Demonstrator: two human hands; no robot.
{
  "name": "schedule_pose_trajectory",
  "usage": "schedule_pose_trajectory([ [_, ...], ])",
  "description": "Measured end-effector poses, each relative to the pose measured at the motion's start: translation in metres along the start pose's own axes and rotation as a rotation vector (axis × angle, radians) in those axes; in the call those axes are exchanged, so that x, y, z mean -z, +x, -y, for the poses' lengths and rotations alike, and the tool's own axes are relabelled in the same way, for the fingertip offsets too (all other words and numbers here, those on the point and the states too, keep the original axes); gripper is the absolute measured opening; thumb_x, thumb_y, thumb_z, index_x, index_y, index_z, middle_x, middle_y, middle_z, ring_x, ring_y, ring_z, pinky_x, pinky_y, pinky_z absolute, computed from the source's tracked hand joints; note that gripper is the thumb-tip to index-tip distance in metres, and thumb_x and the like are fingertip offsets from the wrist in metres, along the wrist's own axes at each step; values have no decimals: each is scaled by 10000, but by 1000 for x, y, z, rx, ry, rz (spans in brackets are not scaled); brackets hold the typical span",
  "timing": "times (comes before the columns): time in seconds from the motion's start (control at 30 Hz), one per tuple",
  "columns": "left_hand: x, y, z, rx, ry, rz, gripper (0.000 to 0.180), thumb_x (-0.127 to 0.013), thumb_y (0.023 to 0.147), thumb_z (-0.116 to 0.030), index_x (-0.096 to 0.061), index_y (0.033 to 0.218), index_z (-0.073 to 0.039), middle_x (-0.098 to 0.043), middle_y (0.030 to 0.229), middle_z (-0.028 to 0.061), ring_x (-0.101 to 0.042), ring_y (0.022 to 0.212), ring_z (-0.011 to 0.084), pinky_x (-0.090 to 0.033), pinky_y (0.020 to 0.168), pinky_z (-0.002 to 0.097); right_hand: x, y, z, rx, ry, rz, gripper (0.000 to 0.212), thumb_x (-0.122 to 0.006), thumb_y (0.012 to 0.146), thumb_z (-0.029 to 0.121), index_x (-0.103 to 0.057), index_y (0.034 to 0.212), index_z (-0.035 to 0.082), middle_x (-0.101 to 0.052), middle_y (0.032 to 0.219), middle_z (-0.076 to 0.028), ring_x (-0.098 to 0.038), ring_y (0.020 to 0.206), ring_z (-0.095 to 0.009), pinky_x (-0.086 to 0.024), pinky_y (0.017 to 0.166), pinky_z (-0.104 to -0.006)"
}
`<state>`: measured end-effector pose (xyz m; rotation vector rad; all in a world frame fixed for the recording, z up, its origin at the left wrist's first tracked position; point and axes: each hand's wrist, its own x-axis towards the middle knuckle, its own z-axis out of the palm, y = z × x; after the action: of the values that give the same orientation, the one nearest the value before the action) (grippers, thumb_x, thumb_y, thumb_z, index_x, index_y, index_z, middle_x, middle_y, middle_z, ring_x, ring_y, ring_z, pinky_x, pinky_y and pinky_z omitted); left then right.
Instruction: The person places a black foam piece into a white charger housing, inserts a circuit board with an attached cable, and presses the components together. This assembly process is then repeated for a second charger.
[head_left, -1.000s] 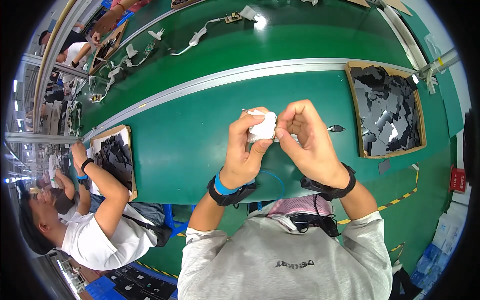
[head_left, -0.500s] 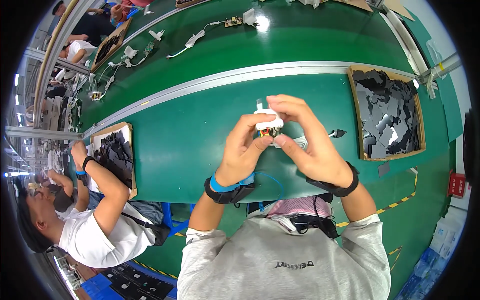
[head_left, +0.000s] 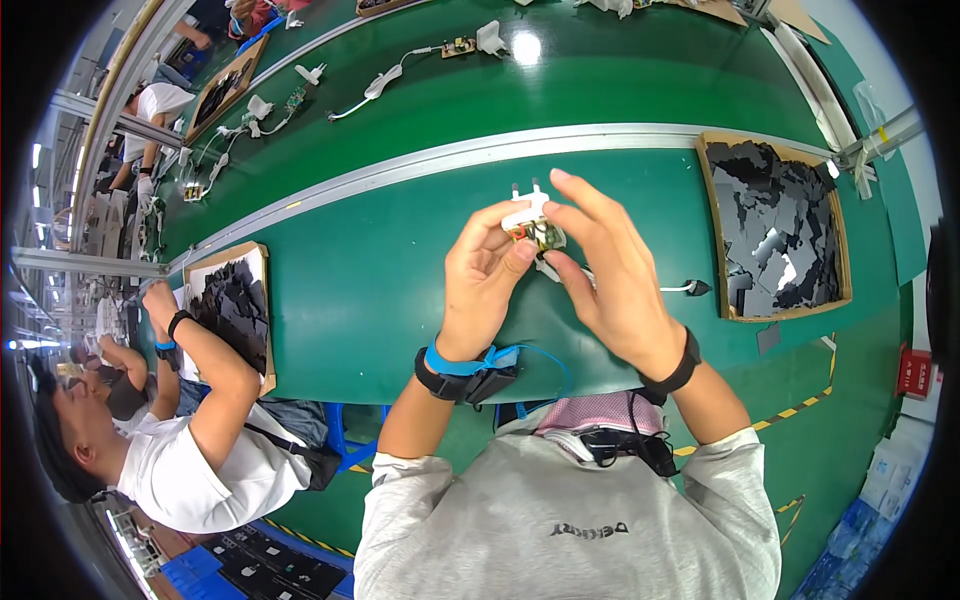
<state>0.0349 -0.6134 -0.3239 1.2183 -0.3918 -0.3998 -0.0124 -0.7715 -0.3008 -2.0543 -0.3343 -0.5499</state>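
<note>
Above the green bench, a white two-pin power adapter (head_left: 531, 212) is between my hands, pins facing away from me. Its lower side shows an exposed circuit board (head_left: 541, 236) with red, yellow and dark parts. My left hand (head_left: 482, 280) pinches the adapter between thumb and fingers. My right hand (head_left: 618, 280) is closed loosely about the other side; one finger rests on the white housing, the forefinger sticks out past it, and the thumb is at the board's lower edge. A white cable partly hidden by my right hand ends in a black connector (head_left: 698, 288) on the bench.
Cardboard trays of dark sheet pieces stand at the right (head_left: 848, 250) and left (head_left: 266, 330). A metal rail (head_left: 440, 164) divides my bench from a green surface carrying adapters with cables (head_left: 376, 82). A co-worker (head_left: 210, 450) sits at the left. A blue cord hangs from my left wristband (head_left: 455, 366).
The adapter has turned, so both pins and more of the board now show. My right hand's fingers have loosened and spread. The black connector has slid slightly right and nearer to me.
</note>
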Motion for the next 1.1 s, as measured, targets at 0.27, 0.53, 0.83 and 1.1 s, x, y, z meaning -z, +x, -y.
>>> schedule_pose_trajectory([
  [0.27,-4,1,-6,101,-245,-23,635,-566,990,-207,-237,1509,-44,-449,1433,205,-527,1239,248,-453,1011,373,-8,-1,13,27,-453,78,751,-754,652,-23,-509,1357,55,-477,1434,-92,-533,952,-292,-516,727,-366],
  [0.53,-4,-3,-4,93,-276,-86,599,-554,993,-131,-268,1506,-14,-498,1386,107,-470,1263,177,-409,1048,339,-13,-3,14,-29,-402,161,743,-701,686,-70,-468,1387,10,-444,1462,-122,-549,847,-262,-516,720,-354],
  [0.83,8,-4,-3,82,-85,-46,605,-539,1000,-157,-245,1516,-34,-500,1384,147,-497,1263,233,-425,1044,381,-16,-5,15,-71,-240,164,728,-652,716,-133,-449,1404,-6,-451,1451,-154,-540,787,-271,-518,754,-367],
  [1.1,6,-6,-5,59,-36,-35,526,-528,1009,-143,-340,1485,-27,-534,1343,104,-526,1192,169,-432,1023,326,-15,-6,16,-62,-265,166,729,-671,710,-125,-460,1396,-2,-457,1444,-158,-532,787,-275,-515,752,-364],
])
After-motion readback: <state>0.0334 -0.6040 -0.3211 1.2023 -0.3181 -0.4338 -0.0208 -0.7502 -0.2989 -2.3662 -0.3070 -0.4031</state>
